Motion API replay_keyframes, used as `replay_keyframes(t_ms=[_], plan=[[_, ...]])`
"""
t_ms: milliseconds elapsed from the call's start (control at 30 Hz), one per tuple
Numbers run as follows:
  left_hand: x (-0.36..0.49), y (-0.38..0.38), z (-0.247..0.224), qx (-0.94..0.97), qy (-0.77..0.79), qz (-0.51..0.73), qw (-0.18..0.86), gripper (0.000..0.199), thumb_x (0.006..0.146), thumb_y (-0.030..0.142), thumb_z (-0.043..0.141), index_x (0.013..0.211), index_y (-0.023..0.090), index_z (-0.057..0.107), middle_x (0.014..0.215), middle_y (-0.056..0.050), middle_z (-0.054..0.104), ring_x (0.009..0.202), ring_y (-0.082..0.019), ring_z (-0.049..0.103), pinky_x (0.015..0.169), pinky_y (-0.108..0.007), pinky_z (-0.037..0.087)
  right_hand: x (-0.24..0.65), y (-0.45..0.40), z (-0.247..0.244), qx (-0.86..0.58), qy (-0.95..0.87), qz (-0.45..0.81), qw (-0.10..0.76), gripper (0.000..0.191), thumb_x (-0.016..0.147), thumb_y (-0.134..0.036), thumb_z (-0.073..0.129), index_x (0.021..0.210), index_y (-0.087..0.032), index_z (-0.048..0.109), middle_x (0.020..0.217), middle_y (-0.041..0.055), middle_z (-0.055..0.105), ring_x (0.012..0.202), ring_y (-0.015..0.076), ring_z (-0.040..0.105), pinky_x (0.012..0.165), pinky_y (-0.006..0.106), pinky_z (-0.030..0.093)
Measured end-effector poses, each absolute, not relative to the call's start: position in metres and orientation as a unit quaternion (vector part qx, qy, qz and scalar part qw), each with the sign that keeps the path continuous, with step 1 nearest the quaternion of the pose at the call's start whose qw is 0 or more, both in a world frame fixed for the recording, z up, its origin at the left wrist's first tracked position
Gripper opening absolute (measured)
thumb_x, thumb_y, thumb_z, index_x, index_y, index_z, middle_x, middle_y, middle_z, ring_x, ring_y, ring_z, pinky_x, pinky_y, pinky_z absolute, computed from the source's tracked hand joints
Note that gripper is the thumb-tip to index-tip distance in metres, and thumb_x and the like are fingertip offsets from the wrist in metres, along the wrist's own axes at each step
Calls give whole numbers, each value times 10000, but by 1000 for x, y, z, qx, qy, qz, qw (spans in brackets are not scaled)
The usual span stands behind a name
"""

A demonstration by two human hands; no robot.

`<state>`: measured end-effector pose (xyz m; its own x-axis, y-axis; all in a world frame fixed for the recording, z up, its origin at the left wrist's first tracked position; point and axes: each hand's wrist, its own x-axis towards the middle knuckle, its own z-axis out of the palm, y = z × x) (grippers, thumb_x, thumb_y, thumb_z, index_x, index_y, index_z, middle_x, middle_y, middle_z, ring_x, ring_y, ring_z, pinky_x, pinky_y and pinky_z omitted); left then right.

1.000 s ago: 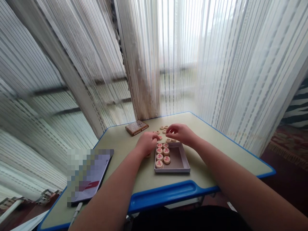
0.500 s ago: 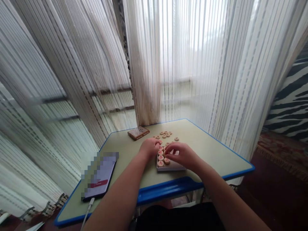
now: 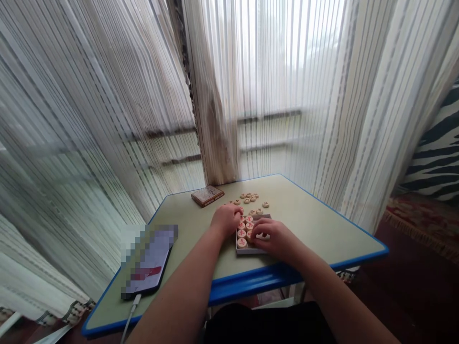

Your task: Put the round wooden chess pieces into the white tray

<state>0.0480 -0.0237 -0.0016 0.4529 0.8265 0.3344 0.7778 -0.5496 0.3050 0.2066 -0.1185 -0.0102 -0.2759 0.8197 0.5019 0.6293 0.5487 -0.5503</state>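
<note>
A shallow white box [image 3: 247, 252] lies near the front of the table, with round wooden Chinese chess pieces [image 3: 242, 243] in rows along its left side, red characters facing up. Over the box, my right hand [image 3: 275, 234] has its thumb and fingers closed on a Chinese chess piece in the second row, partly hidden by the fingertips. My left hand [image 3: 225, 220] rests at the box's far left corner with curled fingers. Whatever lies under those fingertips is mostly hidden. Beyond the box, several loose pieces [image 3: 252, 198] are scattered on the table.
A flat brown patterned box [image 3: 207, 195] lies at the table's back left. On the left is a phone [image 3: 152, 263], partly blurred out, with a white charging cable [image 3: 132, 310]. The pale table [image 3: 315, 229] has a blue edge; striped curtains [image 3: 287, 95] hang behind it.
My right hand has lowered slightly toward the second row, and more pieces at that row's far end now show. The left hand stays at the box corner. The view has shifted a little.
</note>
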Motion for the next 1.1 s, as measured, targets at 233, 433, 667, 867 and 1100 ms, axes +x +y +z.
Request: replay_keyframes(t_ms=[233,433,667,867,1100], plan=[[47,-27,2,862,456,217,46,284,759,179,424,756,198,707,844,-36,703,816,-168,602,797,-275,440,207,-120,-8,-494,-780,115,367,87,707,-176,655,751,-223,713,884,58,655,876,200,601,832,332,473],[47,-28,2,863,453,220,48,284,755,173,426,763,201,709,844,-32,701,815,-165,599,797,-273,440,209,-120,-9,-491,-780,119,369,47,725,-259,670,722,-219,695,882,62,649,890,208,584,842,349,460],[46,-28,1,866,449,216,39,278,761,198,431,773,200,708,862,-37,697,829,-170,600,795,-276,441,208,-121,-6,-504,-776,109,364,64,712,-252,675,668,-208,661,788,47,651,818,194,589,783,325,462],[47,-29,3,867,452,208,32,282,775,205,432,793,205,714,869,-39,697,828,-168,601,800,-273,446,208,-122,-6,-519,-767,98,365,75,707,-276,677,675,-210,664,789,47,642,815,194,584,781,326,461],[46,-29,3,869,449,208,31,273,772,202,438,792,203,711,870,-38,695,825,-167,601,795,-273,448,209,-124,-5,-513,-769,120,363,53,711,-222,649,738,-219,694,847,54,653,862,200,591,805,324,456]])
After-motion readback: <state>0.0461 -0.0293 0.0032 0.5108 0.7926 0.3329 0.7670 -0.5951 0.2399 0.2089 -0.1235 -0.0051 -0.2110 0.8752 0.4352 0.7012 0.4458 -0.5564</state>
